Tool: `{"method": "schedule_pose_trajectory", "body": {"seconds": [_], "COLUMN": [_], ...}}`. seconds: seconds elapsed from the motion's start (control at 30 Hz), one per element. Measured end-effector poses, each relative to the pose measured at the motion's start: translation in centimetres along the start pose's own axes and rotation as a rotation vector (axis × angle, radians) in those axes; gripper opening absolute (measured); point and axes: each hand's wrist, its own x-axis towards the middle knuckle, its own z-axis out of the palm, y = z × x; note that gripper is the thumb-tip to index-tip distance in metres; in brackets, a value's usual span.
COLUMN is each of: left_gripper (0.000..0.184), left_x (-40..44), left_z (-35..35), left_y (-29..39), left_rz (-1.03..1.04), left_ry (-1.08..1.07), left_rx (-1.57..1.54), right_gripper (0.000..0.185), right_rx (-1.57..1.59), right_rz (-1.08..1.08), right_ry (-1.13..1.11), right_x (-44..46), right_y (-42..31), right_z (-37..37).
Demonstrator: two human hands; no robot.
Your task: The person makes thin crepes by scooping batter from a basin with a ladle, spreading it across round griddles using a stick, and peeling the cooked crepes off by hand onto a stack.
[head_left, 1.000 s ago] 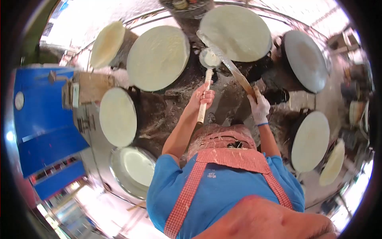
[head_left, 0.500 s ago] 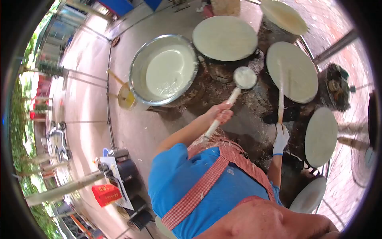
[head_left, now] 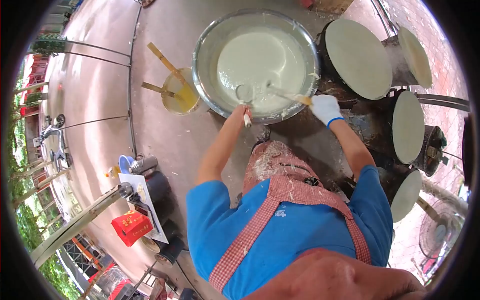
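Observation:
A large metal basin (head_left: 199, 82) of white batter (head_left: 262, 60) stands in front of me. My bare left hand (head_left: 240, 113) is closed around the pale handle of a ladle (head_left: 244, 92), whose cup sits at the batter near the basin's near side. My right hand (head_left: 325, 108), in a white glove with a blue cuff, grips the wooden end of a long, flat spreader (head_left: 292, 96). The spreader's far end reaches over the near rim to the batter, right of the ladle; I cannot tell how deep it dips.
Several round griddles (head_left: 358, 59) covered with pale sheets stand on dark stoves to the right. Left of the basin is a bucket (head_left: 174, 106) of yellow liquid with two wooden handles. A red box (head_left: 132, 227) lies on a white table at lower left. A fan (head_left: 436, 229) stands at lower right.
My view and body have turned toward the basin. The ladle has moved from beside the griddles to the batter. My gloved hand has brought the spreader from a griddle over the basin.

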Motion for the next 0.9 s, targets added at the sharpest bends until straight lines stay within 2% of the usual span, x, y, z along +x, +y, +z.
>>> {"method": "schedule_pose_trajectory", "body": {"seconds": [0.03, 0.1, 0.13, 0.17, 0.2, 0.27, 0.33, 0.4, 0.43, 0.47, 0.53, 0.57, 0.63, 0.73, 0.8, 0.87, 0.9], "left_gripper": [0.019, 0.014, 0.011, 0.009, 0.007, 0.01, 0.014, 0.02, 0.014, 0.014, 0.011, 0.015, 0.015, 0.014, 0.015, 0.016, 0.016], "left_x": [1.9, 4.4, 5.2, 5.8, 6.1, 6.4, 6.1, 6.4, 7.2, 7.4, 7.1, 5.4, -0.8, -11.0, -19.3, -25.7, -28.7], "left_z": [-0.9, -2.0, -2.5, -2.7, -2.8, -2.3, -2.1, -0.6, 0.1, 1.0, 2.2, 2.8, 5.4, 9.6, 13.7, 15.6, 16.6], "left_y": [0.2, 0.5, 0.5, 0.6, 0.7, 0.9, -0.2, -0.3, -0.5, 0.0, 0.2, 0.5, 2.4, 5.2, 6.7, 8.4, 9.4], "left_rz": [-0.029, -0.073, -0.084, -0.086, -0.076, -0.028, 0.014, 0.141, 0.087, 0.109, -0.276, -0.354, -0.306, -0.079, 0.147, 0.264, 0.316], "left_ry": [0.077, 0.198, 0.233, 0.252, 0.261, 0.245, 0.238, 0.202, 0.191, 0.182, 0.053, 0.007, -0.062, -0.172, -0.148, -0.401, -0.429], "left_rx": [0.029, 0.091, 0.123, 0.15, 0.18, 0.247, 0.32, 0.313, 0.321, 0.321, -0.15, -0.308, -0.361, -0.339, -0.27, -0.226, -0.175], "right_gripper": [0.031, 0.032, 0.033, 0.034, 0.035, 0.036, 0.038, 0.039, 0.039, 0.04, 0.043, 0.043, 0.044, 0.038, 0.032, 0.029, 0.03], "right_rx": [-0.014, 0.162, 0.275, 0.253, 0.226, 0.252, 0.372, 0.399, 0.355, 0.338, 0.383, 0.407, 0.44, 0.517, 0.532, 0.619, 0.57], "right_rz": [-0.004, -0.11, -0.004, 0.072, 0.146, 0.055, 0.022, 0.188, 0.169, 0.125, 0.138, 0.163, 0.174, 0.053, -0.028, -0.155, -0.166], "right_ry": [-0.024, -0.009, 0.037, 0.005, -0.02, -0.062, 0.013, 0.004, -0.044, 0.006, -0.031, -0.014, 0.011, 0.447, 0.699, 0.942, 1.034], "right_x": [0.0, -0.5, -0.1, 0.4, 0.6, 0.3, 0.2, 0.3, 0.0, -0.6, -2.5, -4.1, -6.8, -9.6, -10.1, -10.2, -9.6], "right_y": [-0.5, -1.9, -0.7, -0.4, -0.4, -1.9, -1.4, -0.9, -1.2, -1.8, -2.4, -2.6, -2.6, -2.0, -1.4, -0.4, 0.4], "right_z": [-0.4, -3.1, -2.0, 0.1, 2.0, 2.2, 0.7, 3.3, 4.6, 5.8, 7.2, 7.2, 6.8, 5.5, 2.2, -2.1, -4.1]}}
